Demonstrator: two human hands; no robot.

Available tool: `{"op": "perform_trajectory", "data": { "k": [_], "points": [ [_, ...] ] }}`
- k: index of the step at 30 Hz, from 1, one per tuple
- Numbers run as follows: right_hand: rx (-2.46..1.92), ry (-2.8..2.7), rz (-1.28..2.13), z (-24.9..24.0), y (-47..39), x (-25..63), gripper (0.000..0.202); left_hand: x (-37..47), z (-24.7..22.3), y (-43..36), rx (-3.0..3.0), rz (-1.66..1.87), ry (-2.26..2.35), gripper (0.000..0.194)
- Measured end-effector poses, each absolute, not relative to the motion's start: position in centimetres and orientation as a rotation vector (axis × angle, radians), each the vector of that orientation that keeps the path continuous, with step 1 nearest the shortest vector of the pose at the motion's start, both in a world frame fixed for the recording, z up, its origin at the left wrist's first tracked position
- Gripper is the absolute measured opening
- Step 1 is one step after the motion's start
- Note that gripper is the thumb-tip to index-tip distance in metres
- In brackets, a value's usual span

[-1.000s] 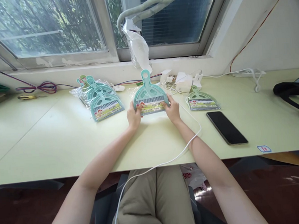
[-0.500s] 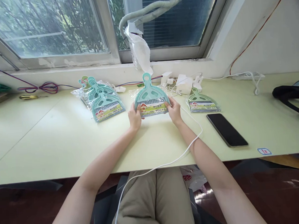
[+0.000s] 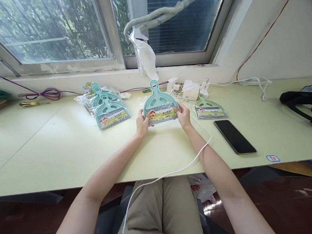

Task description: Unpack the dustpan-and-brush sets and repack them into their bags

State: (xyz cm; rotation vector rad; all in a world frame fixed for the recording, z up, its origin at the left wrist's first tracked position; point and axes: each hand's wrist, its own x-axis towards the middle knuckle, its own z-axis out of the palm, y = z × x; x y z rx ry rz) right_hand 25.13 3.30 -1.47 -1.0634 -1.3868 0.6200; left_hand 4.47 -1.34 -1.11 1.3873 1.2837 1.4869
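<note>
Between my hands is a teal dustpan and brush set (image 3: 160, 102) in clear wrap with a printed label, its handle pointing away from me. My left hand (image 3: 142, 123) grips its left lower edge, thumb on the front and fingers behind. The right lower edge is in my right hand (image 3: 183, 116), held the same way. Several more wrapped dustpan sets (image 3: 111, 112) overlap in a pile to the left, mostly teal. A single green dustpan set (image 3: 210, 109) lies to the right.
A black phone (image 3: 234, 136) lies at the right, near a black strap-like item (image 3: 299, 104). A white cable (image 3: 184, 166) crosses the table's front edge and my right forearm. White chargers (image 3: 190, 90) and a bundled wire (image 3: 50, 94) lie along the back; a screwdriver (image 3: 29, 103) is far left.
The held dustpan set has tilted slightly, its right side higher, and shifted a little right with both hands. The whole view has moved slightly.
</note>
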Motion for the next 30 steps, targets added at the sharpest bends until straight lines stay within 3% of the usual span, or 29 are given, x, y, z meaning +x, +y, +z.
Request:
{"op": "perform_trajectory", "data": {
  "k": [11,16,19,30],
  "points": [
    [-1.038,-1.39,0.536,0.4,1.9,25.2,0.052,4.4,-1.7,-0.7,1.371,1.5,1.16,0.049],
    [-1.106,-1.346,0.362,1.4,1.9,27.9,0.048,3.4,-1.2,-0.4,1.484,1.161,1.024,0.077],
    [-1.121,-1.243,0.252,1.9,2.2,32.3,0.047,2.5,-1.2,0.4,1.455,1.159,1.015,0.089],
    [-1.396,-0.974,0.289,0.8,2.1,50.0,0.043,2.0,-2.2,2.0,1.451,1.191,1.14,0.054]
  ]
}}
